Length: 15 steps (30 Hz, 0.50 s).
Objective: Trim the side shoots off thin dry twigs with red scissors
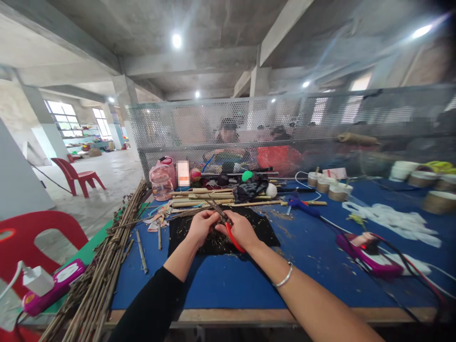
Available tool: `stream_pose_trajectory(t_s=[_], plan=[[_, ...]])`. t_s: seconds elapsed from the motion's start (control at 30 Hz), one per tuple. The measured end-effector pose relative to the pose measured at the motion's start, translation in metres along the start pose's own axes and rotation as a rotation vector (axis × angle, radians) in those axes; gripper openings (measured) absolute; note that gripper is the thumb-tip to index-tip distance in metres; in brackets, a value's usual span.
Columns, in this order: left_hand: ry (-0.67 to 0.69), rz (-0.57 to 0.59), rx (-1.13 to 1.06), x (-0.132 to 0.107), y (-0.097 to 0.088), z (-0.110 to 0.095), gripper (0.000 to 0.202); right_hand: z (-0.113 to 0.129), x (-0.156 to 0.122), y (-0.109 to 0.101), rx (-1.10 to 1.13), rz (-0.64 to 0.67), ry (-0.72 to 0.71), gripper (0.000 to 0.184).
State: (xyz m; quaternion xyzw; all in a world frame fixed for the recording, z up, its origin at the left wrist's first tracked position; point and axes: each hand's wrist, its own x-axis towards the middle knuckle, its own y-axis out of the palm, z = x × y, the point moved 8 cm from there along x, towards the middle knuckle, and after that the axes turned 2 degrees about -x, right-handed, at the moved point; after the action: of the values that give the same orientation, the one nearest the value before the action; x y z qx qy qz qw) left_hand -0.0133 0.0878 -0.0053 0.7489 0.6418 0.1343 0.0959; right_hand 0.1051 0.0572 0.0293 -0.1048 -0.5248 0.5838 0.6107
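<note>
My right hand (240, 230) is closed around red-handled scissors (235, 237), their dark blades pointing up and to the left. Just left of it, my left hand (202, 229) pinches thin dry twigs (178, 212), which stretch out leftward from its fingers. Both hands almost meet over a black cloth (261, 228) strewn with small plant clippings. Whether the blades touch a twig is hidden by the fingers. On the left, a long bundle of dry branched stems (107, 280) lies along the table edge, and short cut sticks (141, 251) rest beside the cloth.
Thicker sticks (199, 195) lie behind the cloth, near a pink-lidded clear jug (162, 183). To the right are a blue glue gun (302, 206), a purple power strip (370, 259) with cords, and white strips (395, 221). A perforated metal screen (199, 123) closes the back; people sit beyond.
</note>
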Motion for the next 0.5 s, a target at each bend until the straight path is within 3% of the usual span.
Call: stream_pose_trajectory(t_s=[0.3,0.5], plan=[[0.003,-0.073,0.125,0.001,-0.009,-0.002,0.039,-0.004,-0.001,0.001,-0.017,0.066,0.07,0.034],[-0.052,-0.013,0.014,0.005,-0.008,0.006,0.038,-0.01,-0.001,0.006,0.057,0.081,0.083,0.035]])
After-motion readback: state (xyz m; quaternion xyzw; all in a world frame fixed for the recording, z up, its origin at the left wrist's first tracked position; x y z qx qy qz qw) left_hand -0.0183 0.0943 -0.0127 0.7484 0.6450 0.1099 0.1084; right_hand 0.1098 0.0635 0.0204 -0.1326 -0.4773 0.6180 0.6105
